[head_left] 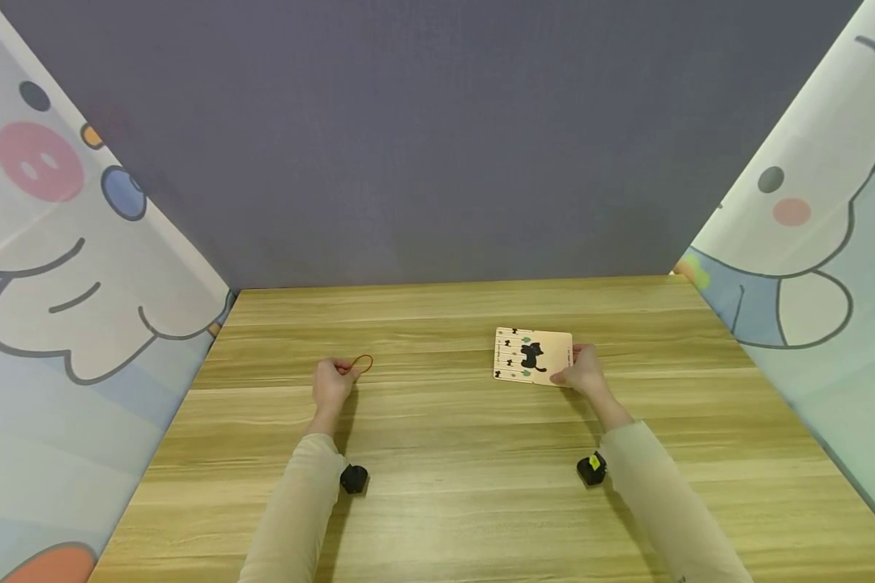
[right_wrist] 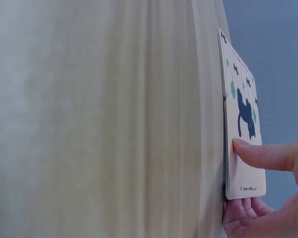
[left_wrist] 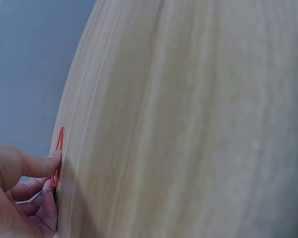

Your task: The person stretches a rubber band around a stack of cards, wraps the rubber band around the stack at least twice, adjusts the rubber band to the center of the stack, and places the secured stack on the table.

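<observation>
On the left of the table, my left hand (head_left: 333,382) pinches a thin red rubber band (head_left: 364,363) between thumb and fingers. The band's loop stands out past the fingertips; in the left wrist view the band (left_wrist: 59,148) looks long and narrow, close to the wood. Farther right, my right hand (head_left: 585,374) grips a small cream notebook (head_left: 514,356) by its right edge. My thumb lies on the cover and the other fingers are underneath. A black cat, green leaves and thin lines decorate the cover (right_wrist: 246,163), with small lettering near the held edge.
Both hands work over a wood-grain table (head_left: 437,453). A dark grey panel (head_left: 437,146) rises behind its far edge. Printed cartoon curtains (head_left: 80,259) flank it on both sides. Small black devices (head_left: 353,478) sit at both wrists.
</observation>
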`<act>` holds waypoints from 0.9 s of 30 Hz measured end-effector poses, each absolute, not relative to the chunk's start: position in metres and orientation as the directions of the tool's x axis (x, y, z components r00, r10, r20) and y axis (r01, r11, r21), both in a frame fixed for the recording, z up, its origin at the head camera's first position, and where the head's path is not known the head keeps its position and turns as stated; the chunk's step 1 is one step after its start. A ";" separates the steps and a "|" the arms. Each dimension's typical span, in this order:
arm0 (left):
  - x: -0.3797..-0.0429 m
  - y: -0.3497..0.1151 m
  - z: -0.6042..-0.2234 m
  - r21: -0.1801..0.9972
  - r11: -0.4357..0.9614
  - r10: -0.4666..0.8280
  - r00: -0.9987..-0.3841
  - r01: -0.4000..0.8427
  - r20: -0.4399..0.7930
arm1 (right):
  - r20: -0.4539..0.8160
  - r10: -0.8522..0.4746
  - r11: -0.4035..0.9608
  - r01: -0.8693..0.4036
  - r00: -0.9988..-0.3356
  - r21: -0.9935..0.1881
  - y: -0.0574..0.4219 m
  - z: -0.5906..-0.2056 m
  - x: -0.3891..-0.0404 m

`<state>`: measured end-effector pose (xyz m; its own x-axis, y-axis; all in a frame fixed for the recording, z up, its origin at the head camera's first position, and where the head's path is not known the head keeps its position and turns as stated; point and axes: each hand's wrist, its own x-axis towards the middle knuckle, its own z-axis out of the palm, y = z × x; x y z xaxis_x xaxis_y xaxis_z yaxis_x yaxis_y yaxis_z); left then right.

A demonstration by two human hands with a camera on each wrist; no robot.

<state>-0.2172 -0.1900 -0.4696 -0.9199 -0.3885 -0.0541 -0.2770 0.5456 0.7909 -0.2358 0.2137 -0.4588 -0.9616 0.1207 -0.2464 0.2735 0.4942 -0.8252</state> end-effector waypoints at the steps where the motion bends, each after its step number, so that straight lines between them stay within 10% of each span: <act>1: -0.217 -0.190 -0.470 0.791 0.545 -0.388 -0.920 -0.278 -0.055 | -0.242 0.115 0.491 0.267 -0.964 -0.830 0.214 -0.459 -0.235; 27: -0.211 -0.192 -0.458 0.901 0.375 -0.361 -0.929 -0.218 -0.075 | -0.281 -0.006 0.283 0.267 -0.960 -0.921 0.228 -0.454 -0.227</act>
